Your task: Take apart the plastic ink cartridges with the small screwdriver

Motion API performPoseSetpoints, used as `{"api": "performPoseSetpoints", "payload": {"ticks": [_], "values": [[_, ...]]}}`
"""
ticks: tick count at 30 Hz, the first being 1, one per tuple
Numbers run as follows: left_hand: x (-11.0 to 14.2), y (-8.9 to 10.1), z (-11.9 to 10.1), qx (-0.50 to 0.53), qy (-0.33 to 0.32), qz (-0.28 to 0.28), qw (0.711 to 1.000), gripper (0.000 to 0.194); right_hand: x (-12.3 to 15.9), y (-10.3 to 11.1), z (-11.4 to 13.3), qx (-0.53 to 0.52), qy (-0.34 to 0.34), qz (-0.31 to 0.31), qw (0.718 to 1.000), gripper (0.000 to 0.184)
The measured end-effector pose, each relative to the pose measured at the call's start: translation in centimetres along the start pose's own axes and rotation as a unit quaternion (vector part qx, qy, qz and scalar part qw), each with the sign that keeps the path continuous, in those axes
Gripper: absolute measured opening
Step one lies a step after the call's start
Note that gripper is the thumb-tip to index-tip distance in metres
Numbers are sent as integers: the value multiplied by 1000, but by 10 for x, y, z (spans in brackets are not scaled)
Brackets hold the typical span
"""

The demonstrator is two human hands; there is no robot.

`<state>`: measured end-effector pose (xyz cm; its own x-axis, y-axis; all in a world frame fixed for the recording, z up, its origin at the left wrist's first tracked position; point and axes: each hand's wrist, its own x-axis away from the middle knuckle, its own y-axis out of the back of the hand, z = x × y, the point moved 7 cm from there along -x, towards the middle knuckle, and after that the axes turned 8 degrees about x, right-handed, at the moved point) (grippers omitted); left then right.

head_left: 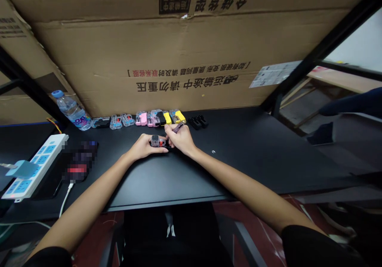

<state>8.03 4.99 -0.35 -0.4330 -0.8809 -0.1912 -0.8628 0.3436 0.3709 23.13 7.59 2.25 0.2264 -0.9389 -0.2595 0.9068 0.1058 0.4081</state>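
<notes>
My left hand (145, 146) rests on the black table (238, 159) and grips a small clear plastic device with a red part (157, 141). My right hand (180, 139) is closed around a thin dark pen-like tool (178, 128), its tip pointing down toward the device. Both hands meet near the table's middle. Just behind them lies a row of similar small devices (140, 119), clear, pink, black and yellow.
A large cardboard box (179, 60) stands at the table's back. A water bottle (71, 110) lies back left. A white power strip (32, 165) and a blurred dark object (79, 161) sit at the left. Small black parts (199, 121) lie right of the row. A black chair (170, 235) is below.
</notes>
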Motion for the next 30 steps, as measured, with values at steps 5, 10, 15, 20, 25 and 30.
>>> {"api": "performPoseSetpoints", "payload": {"ticks": [5,10,15,20,25,30], "values": [[1,-3,-5,-24,-26,-16,999,58,2,3,-11,-14,-26,-52,998,49],[1,-2,-11,-54,-49,-33,997,54,6,5,-10,-2,20,-75,997,52],[2,4,-12,-69,-83,-37,993,50,6,10,-18,-33,14,-60,998,59],[3,5,-14,-83,-124,-9,989,50,6,20,-10,-33,41,-11,999,61],[3,3,-15,-86,-144,-2,986,42,8,19,-2,12,74,41,996,58],[3,4,-16,-86,-133,-11,987,42,8,16,1,30,88,55,994,58]]}}
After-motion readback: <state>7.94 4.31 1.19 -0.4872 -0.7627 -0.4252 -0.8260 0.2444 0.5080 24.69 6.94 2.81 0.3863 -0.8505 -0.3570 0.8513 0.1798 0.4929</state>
